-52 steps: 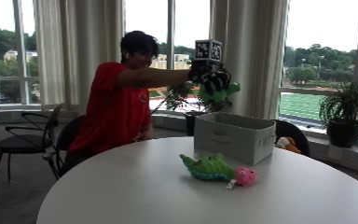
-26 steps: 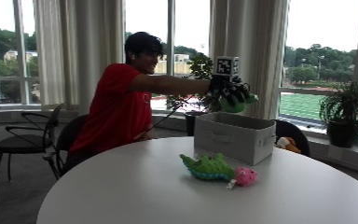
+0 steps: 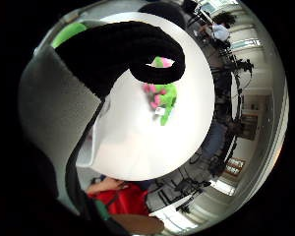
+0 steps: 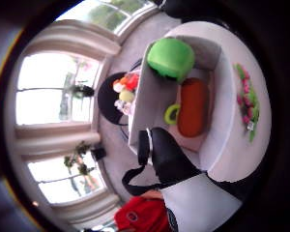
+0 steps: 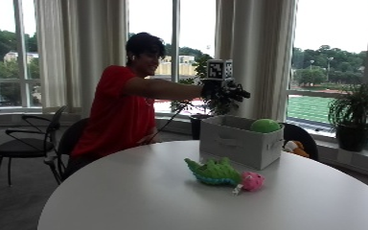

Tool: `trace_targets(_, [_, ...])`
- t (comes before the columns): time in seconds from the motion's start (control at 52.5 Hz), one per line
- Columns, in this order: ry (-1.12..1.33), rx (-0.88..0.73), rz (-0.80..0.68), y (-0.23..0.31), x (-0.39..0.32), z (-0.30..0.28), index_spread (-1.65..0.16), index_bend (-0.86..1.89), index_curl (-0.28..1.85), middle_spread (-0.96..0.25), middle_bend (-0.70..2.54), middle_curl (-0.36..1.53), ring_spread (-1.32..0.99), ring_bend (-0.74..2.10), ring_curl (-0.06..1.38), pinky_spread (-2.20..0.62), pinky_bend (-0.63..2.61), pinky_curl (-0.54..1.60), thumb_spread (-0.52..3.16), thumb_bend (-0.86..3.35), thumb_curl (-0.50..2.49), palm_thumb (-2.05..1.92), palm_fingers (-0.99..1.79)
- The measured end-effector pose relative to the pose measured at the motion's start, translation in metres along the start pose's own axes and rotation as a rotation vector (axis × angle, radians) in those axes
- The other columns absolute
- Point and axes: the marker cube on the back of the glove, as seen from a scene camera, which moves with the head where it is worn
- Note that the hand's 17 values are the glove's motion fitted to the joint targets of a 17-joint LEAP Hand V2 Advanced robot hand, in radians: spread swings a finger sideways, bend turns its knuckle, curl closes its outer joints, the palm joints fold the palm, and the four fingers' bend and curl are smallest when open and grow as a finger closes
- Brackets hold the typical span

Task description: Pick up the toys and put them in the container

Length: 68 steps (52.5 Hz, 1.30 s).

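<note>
Hand position: the gloved right hand (image 5: 227, 91) hangs in the air above the container (image 5: 240, 141), at the end of an outstretched arm. Its fingers appear slack and hold nothing; in the little finger side palm view one gloved finger (image 3: 137, 49) curls loosely with no toy inside it.

Directly below the hand, a green ball-shaped toy (image 5: 265, 125) sits in the container with its top above the rim. The thumb side palm view shows the same green toy (image 4: 171, 58) inside, beside an orange toy (image 4: 192, 107) and a small green ring (image 4: 172, 114).

Remaining toy: a green and pink plush toy (image 5: 224, 173) lies on the tabletop (image 5: 139, 201) in front of the container, just beside the wall that faces the outside camera and on the side away from the window. It is well below the hand.

Long axis: the plush toy lies roughly parallel to that wall, green tail toward the person, pink end away.

Judgement: the coming move likely calls for the hand to pass over that wall of the container, then descend to the tabletop. Approaching across the toy's narrow middle appears simplest.
</note>
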Motion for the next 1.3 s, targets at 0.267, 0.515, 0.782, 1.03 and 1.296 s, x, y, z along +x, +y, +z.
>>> trace_targets(0.267, [0.055,-0.062,0.171,0.028,0.141,0.031,-0.42,0.1,0.45,-0.09,0.13,0.43,0.0,0.23,0.43,0.1,1.28,0.34,1.13,-0.04,0.51,0.01,-0.19])
trace_targets(0.515, [0.066,-0.09,0.244,0.039,0.203,0.069,-0.38,0.07,0.31,-0.07,0.12,0.36,0.02,0.18,0.41,0.12,1.26,0.33,1.1,-0.04,0.43,-0.01,-0.26])
trace_targets(0.782, [0.06,-0.091,0.247,0.016,0.227,0.113,-0.37,0.09,0.24,-0.07,0.13,0.3,0.02,0.18,0.38,0.12,1.23,0.32,1.08,-0.03,0.38,-0.01,-0.22])
trace_targets(1.03, [0.052,-0.104,0.223,-0.015,0.211,0.152,-0.37,0.1,0.2,-0.07,0.14,0.27,0.02,0.19,0.37,0.12,1.23,0.32,1.08,-0.03,0.35,-0.02,-0.17])
trace_targets(1.296, [0.046,-0.188,0.264,-0.054,0.235,0.18,-0.39,0.12,0.19,-0.06,0.13,0.25,0.03,0.2,0.37,0.12,1.26,0.33,1.08,-0.02,0.34,0.0,-0.15])
